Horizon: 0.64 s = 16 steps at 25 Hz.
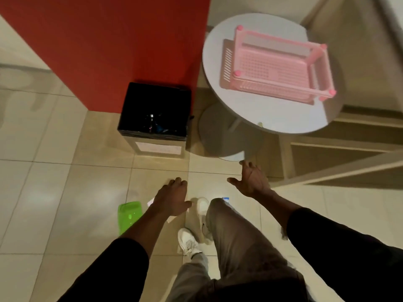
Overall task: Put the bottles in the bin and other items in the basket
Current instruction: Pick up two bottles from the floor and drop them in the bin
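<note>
Both hands hang empty over the beige tiled floor (65, 192): the left hand (172, 198) with fingers loosely curled, the right hand (253, 182) with fingers spread open. A flat green plastic item (128, 215) lies on the floor just left of the left forearm. Farther off, the square bin lined with a black bag (154, 112) stands against a red wall (104, 44), and right of it the pink slatted plastic basket (277, 68) sits on the round white surface (272, 118).
</note>
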Available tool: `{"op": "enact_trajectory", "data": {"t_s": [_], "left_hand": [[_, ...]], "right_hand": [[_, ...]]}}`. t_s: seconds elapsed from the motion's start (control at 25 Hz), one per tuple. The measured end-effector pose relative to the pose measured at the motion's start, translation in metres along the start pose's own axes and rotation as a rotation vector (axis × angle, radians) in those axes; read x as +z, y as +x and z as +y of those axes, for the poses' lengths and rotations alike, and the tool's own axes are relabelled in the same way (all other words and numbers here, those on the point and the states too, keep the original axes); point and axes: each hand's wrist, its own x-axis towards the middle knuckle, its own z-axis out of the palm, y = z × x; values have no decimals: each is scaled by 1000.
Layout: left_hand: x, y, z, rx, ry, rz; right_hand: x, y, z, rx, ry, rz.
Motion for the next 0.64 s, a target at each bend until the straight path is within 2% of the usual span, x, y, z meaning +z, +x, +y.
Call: {"op": "enact_trajectory", "data": {"t_s": [0.16, 0.4, 0.48, 0.64], "left_hand": [[30, 1, 32, 66, 80, -60], [101, 12, 79, 187, 101, -36], [123, 17, 90, 211, 99, -40], [150, 26, 117, 229, 134, -47]], "right_hand": [[-11, -45, 53, 132, 66, 45], [11, -124, 164, 343, -16, -58], [19, -137, 191, 354, -41, -98], [45, -135, 223, 258, -69, -154]]}}
